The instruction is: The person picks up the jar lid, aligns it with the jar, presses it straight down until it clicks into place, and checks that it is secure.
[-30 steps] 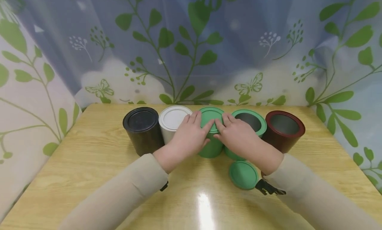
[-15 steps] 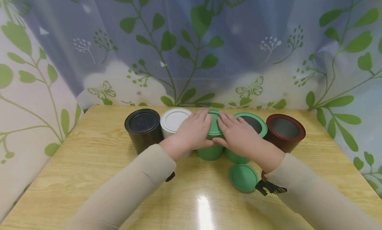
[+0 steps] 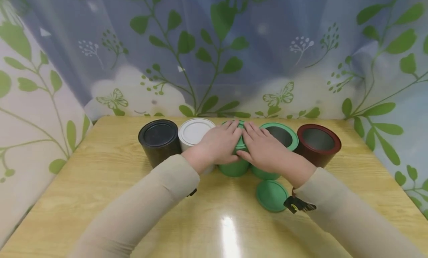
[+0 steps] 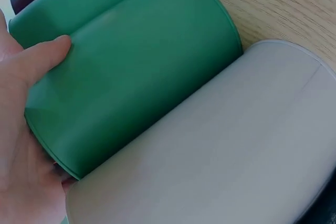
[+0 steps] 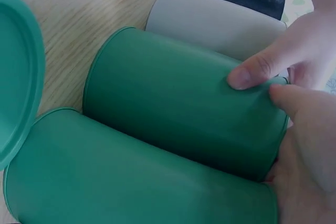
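Okay, so the left hand (image 3: 219, 142) and right hand (image 3: 265, 146) rest fingers straight on top of a lidded green cylindrical can (image 3: 234, 169), thumbs against its side; it's mid-row on the pale wood-grain worktop (image 3: 200, 221), between a lidded white cylindrical can (image 3: 195, 131) and an uncovered green one (image 3: 265, 173).

We see a printed curtain (image 3: 257, 57) spanning the far side, its cloth falling in soft folds. Dusky blue fills the upper part and gives way to pale cloud shapes near the bottom, with green leafy stems climbing across and outlined butterflies (image 3: 279, 95) low down. To our left the cloth turns pinkish cream, to our right pale blue, both leaf-patterned. Before us spreads a light wood-grain table (image 3: 63, 198), its glossy top throwing back a white streak of light (image 3: 230, 235).
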{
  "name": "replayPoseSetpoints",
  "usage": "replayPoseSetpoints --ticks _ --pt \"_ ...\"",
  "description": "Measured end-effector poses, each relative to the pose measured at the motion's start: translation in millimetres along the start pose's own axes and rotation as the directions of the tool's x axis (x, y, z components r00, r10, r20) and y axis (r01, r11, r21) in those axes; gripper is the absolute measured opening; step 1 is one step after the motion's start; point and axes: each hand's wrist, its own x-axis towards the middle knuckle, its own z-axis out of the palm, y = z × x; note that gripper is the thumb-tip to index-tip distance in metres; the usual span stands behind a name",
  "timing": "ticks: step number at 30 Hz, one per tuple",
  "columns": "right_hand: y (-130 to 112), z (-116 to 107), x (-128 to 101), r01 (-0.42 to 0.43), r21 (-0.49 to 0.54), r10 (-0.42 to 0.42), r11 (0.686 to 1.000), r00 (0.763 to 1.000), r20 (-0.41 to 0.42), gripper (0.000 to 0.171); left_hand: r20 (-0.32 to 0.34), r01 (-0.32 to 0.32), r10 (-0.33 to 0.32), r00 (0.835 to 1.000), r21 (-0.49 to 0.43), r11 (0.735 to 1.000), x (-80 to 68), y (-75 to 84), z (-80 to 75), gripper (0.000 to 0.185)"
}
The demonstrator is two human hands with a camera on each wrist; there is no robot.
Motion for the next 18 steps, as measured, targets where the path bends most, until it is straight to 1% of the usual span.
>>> replayPoseSetpoints --ticks 2,6,8,10,12,15,18 --pt "0.7 -1.6 0.7 -0.002 0.014 0.002 1.0 1.0 0.006 0.072 0.001 0.009 -0.009 1.0 0.018 1.0 -0.2 0.7 -2.4 0.081" --pt "-0.1 -4.4 0.8 0.015 0.016 -0.015 1.0 1.0 0.004 0.071 0.017 0.06 -0.061 0.998 0.064 0.996 -6.0 4.9 -3.4 0.082" --pt "-0.9 -4.6 0.4 0.014 0.007 -0.014 1.0 1.0 -0.012 0.071 0.008 0.084 -0.085 0.996 0.088 0.993 -9.5 7.1 -3.0 0.082" --pt "-2.9 -3.7 -0.1 -0.003 -0.004 0.003 1.0 1.0 -0.026 0.071 -0.005 0.093 -0.093 0.996 0.102 0.99 -12.0 8.7 -2.2 0.081" --pt "-5.2 -1.6 -1.3 -0.021 -0.034 0.02 0.999 0.999 -0.046 0.072 -0.016 0.093 -0.092 0.996 0.107 0.99 -13.2 9.5 -0.8 0.08" --pt "-8.2 1.6 -2.6 -0.04 -0.109 0.031 0.993 0.996 -0.083 0.072 -0.03 0.086 -0.084 0.996 0.099 0.991 -14.2 9.8 1.1 0.079" --pt "-8.3 2.7 -3.1 -0.042 -0.177 0.019 0.983 0.991 -0.131 0.071 -0.051 0.087 -0.083 0.995 0.081 0.993 -14.6 9.0 2.7 0.079"
